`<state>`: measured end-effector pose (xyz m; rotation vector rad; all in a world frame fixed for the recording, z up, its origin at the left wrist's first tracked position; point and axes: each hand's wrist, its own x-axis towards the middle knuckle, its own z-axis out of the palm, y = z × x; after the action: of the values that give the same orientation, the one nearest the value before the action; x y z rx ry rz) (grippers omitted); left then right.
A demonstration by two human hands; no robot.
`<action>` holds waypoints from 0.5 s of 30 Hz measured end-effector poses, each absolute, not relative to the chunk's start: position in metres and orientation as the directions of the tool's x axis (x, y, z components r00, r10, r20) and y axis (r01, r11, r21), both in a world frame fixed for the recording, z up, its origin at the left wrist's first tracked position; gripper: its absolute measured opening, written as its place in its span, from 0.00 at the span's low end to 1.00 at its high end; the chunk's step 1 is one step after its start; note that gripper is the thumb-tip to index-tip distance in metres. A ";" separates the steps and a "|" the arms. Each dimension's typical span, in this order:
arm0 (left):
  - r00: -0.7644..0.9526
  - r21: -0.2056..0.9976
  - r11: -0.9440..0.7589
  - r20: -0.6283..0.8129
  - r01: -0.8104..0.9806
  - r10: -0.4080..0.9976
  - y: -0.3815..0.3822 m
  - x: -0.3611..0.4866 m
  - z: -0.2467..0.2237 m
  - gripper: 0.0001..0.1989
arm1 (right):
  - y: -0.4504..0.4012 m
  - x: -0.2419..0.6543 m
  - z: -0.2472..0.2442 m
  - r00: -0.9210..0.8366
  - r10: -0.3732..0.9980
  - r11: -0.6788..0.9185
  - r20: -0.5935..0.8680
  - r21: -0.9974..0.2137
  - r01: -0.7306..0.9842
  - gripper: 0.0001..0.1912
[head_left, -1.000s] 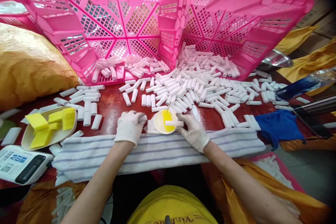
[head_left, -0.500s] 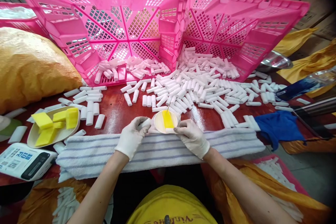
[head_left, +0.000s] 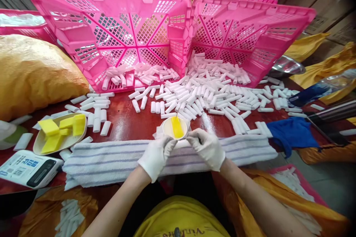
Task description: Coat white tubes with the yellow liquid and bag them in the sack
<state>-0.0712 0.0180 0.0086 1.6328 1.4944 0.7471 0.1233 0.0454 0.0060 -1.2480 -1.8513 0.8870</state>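
My left hand (head_left: 157, 156), in a white glove, is closed, its fingertips at the left end of a short white tube (head_left: 183, 143). The gloved right hand (head_left: 209, 149) pinches the tube's other end, so it lies level between the two hands above the towel. Just beyond it stands a small white bowl (head_left: 167, 127) with a yellow sponge (head_left: 177, 127) inside; a thin pin-like piece sticks up from the sponge. Many loose white tubes (head_left: 183, 94) are heaped on the red table (head_left: 122, 113) past the bowl.
A striped towel (head_left: 111, 163) lies along the table's front edge. At left are a dish (head_left: 37, 144) of yellow sponges, a white device (head_left: 27, 168) and an orange sack (head_left: 36, 70). Two tipped pink baskets (head_left: 133, 50) stand behind. A blue cloth (head_left: 292, 135) lies at right.
My left hand has moved right, from beside the bowl to the tube at my right hand. The white piece it held earlier no longer shows in its fingers. The tube has come slightly nearer me.
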 end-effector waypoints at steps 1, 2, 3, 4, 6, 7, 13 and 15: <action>0.112 0.846 0.049 -0.127 0.530 0.986 0.018 -0.067 0.007 0.23 | 0.042 0.123 0.007 -0.340 0.879 0.472 0.334 -0.713 0.519 0.15; 0.085 0.849 0.114 -0.183 0.516 0.979 0.017 -0.062 0.005 0.27 | 0.038 0.121 0.007 -0.406 0.792 0.610 0.457 -0.559 0.561 0.16; 0.052 0.850 0.177 -0.232 0.495 0.971 0.015 -0.055 0.004 0.29 | 0.035 0.118 0.007 -0.448 0.709 0.694 0.545 -0.425 0.581 0.18; 0.018 0.845 0.217 -0.259 0.489 0.966 0.014 -0.046 0.003 0.29 | 0.031 0.113 0.006 -0.450 0.661 0.723 0.601 -0.346 0.598 0.20; -0.073 0.800 0.224 -0.221 0.556 0.973 0.008 -0.029 0.005 0.29 | 0.026 0.103 0.005 -0.332 0.725 0.642 0.603 -0.418 0.642 0.21; -0.119 0.760 0.199 -0.160 0.618 0.980 0.005 -0.020 0.007 0.28 | 0.024 0.100 0.005 -0.238 0.803 0.550 0.546 -0.527 0.648 0.21; 0.145 0.669 -0.186 0.116 0.720 0.983 0.004 -0.032 0.031 0.18 | 0.009 0.190 0.039 -0.140 0.990 0.125 0.026 -0.623 0.772 0.22; -0.004 0.599 -0.120 0.201 0.791 0.980 0.012 -0.073 0.035 0.18 | 0.000 0.250 0.055 -0.154 0.986 0.123 -0.057 -0.370 0.921 0.16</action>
<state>-0.0732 0.0123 0.0352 1.9649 1.8406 0.8437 0.2497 -0.0003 0.0546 -1.8971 -2.1923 0.4770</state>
